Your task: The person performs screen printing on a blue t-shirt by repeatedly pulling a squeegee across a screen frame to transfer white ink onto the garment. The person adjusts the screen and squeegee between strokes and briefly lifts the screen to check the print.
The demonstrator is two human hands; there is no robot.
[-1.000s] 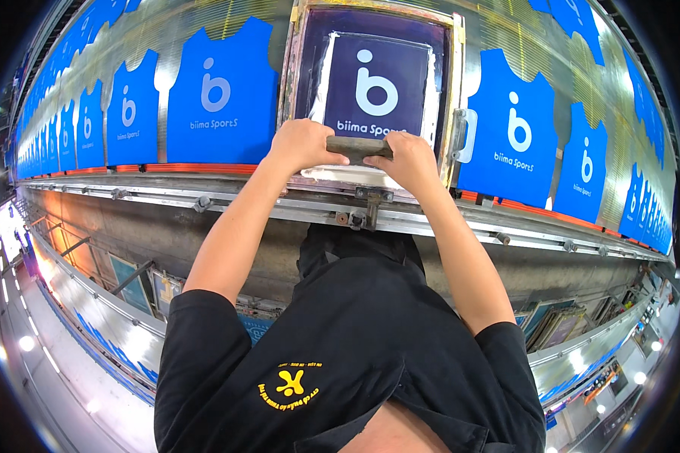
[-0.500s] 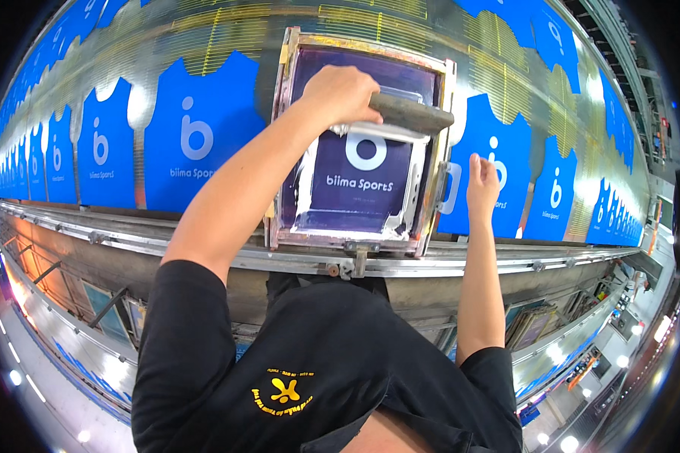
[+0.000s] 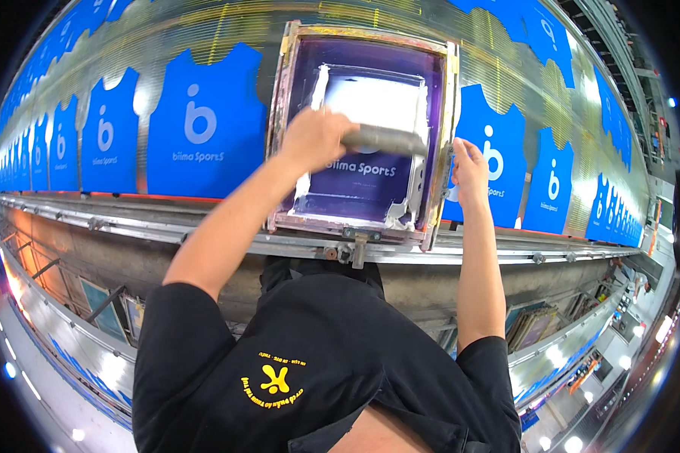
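My left hand (image 3: 317, 141) is closed around one end of a long grey squeegee (image 3: 385, 140), which lies crosswise over the mesh of a screen printing frame (image 3: 276, 151). White ink (image 3: 374, 102) covers the mesh on the far side of the squeegee. Nearer me, the purple mesh shows part of a pale logo, the rest hidden under the squeegee. At the frame's right edge, my right hand (image 3: 472, 170) has its fingers bent against the side, by a small metal fitting. Whether they press firmly is hard to see.
Blue sleeveless shirt panels (image 3: 200, 124) with pale logos lie in rows on the long shiny table (image 3: 279, 11), left and right of the frame. A metal rail (image 3: 128, 229) runs along the near edge, with a clamp (image 3: 360, 245) at the frame. More screens (image 3: 533, 328) lean below right.
My left hand has drawn the squeegee toward me, leaving white ink spread behind it. My right hand has moved left to the frame's edge. The frame looks slightly shifted in view.
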